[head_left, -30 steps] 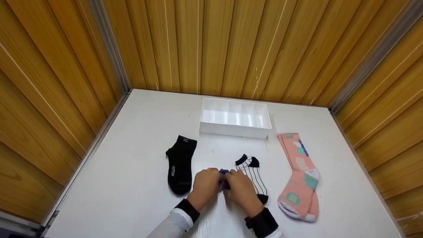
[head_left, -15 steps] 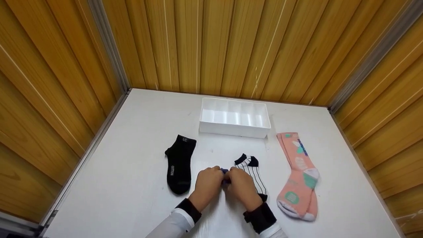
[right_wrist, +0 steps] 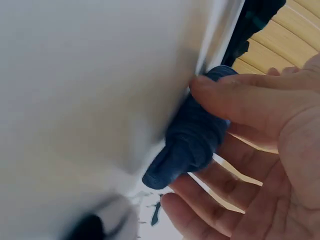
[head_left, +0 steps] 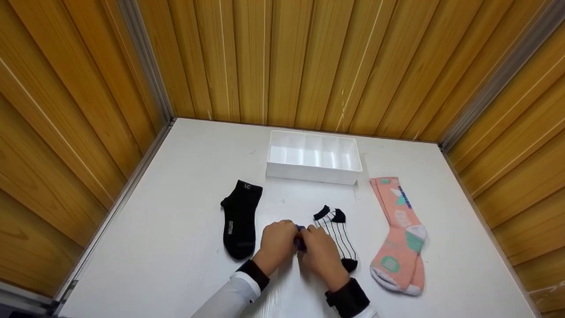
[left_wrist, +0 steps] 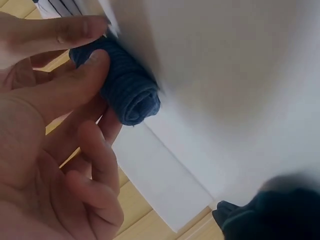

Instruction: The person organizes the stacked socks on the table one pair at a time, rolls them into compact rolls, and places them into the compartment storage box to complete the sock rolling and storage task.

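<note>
A dark blue ribbed sock (left_wrist: pixel 125 82), rolled into a tight bundle, is between both hands just above the white table. My left hand (head_left: pixel 277 243) pinches one end between thumb and fingers. My right hand (head_left: pixel 324 251) grips the other end, its thumb across the roll, and a short flap of the sock (right_wrist: pixel 165 167) sticks out in the right wrist view. Fingers hide most of the roll in the head view. Close beside the right hand lies a white sock with black stripes (head_left: pixel 337 234). A black sock (head_left: pixel 240 221) lies left of the left hand.
A white divided box (head_left: pixel 313 173) stands at the back of the table (head_left: pixel 167 212). Pink patterned socks (head_left: pixel 399 238) lie at the right. Wood-look panel walls (head_left: pixel 282 62) enclose the table at the back and sides.
Both hands stay in nearly the same place, shifting slightly around the blue roll. Its visible part between the fingers has changed a little. The other socks and the box have not moved.
</note>
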Tool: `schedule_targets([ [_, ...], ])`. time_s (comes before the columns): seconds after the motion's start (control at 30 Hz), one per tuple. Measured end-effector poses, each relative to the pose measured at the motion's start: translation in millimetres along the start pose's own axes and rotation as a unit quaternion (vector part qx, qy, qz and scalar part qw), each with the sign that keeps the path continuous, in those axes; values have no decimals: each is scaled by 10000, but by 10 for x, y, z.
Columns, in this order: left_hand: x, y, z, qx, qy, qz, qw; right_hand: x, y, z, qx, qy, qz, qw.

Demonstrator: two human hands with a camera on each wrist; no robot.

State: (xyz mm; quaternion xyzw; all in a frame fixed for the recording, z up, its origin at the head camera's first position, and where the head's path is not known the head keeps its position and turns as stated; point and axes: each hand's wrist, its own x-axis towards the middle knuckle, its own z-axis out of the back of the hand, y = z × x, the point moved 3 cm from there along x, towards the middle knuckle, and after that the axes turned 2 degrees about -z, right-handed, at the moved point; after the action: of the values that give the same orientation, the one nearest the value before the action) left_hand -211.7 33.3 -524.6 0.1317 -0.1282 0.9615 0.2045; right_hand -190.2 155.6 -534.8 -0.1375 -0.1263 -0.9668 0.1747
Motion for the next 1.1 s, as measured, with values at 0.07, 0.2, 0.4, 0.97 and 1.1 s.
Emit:
schedule_targets([
  [0.07, 25, 34, -8, -181, 187, 90, 9996, 7, 13, 14, -38, -153, 50, 9999],
  [0.2, 59, 98, -28, -595, 519, 180, 9967, 25, 28, 26, 13, -177, -16, 9998],
  [0.4, 38, 122, -7, -650, 465, 154, 9967, 63, 5, 4, 269, 3, -346, 9990],
  [0.97, 32, -69, -19, 256, -150, -156, 9994, 117, -87, 35, 440, 465, -432, 9970],
  [1.1, 87, 20, -5, -183, 123, -2, 9998, 73, -82, 34, 357, 343, -303, 9983],
])
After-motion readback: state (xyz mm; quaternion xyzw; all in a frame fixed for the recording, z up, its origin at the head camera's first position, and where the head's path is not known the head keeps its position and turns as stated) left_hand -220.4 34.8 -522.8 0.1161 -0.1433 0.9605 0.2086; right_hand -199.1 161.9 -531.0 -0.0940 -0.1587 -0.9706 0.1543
